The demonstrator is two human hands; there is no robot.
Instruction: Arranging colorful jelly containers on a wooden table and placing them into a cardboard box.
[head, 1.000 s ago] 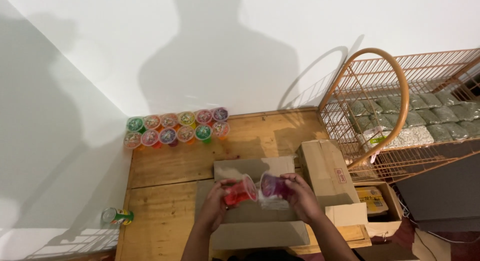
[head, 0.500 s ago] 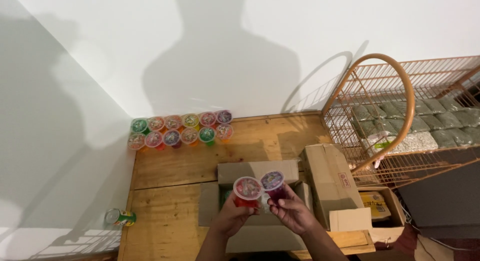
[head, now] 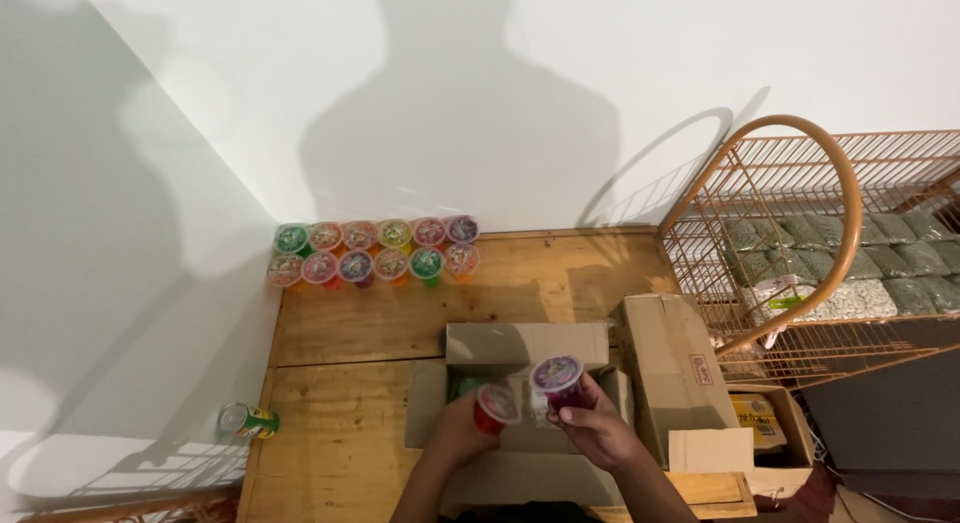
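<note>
My left hand (head: 460, 431) grips a small red jelly cup (head: 495, 406) with a foil lid. My right hand (head: 600, 433) grips a purple jelly cup (head: 557, 379) of the same kind. Both cups are held side by side, just above an open cardboard box (head: 520, 345) on the wooden platform (head: 380, 323). A green cup shows inside the box behind my left hand. Two rows of several coloured jelly cups (head: 375, 251) stand at the platform's far left edge against the white wall.
A wire basket (head: 800, 233) with a curved wooden handle holds packed green bags at the right. A green drink can (head: 248, 420) lies left of the platform. Another small carton (head: 762, 423) sits low at the right.
Both hands have lifted the two cups slightly and turned them so the lids face up; the view has shifted a little.
</note>
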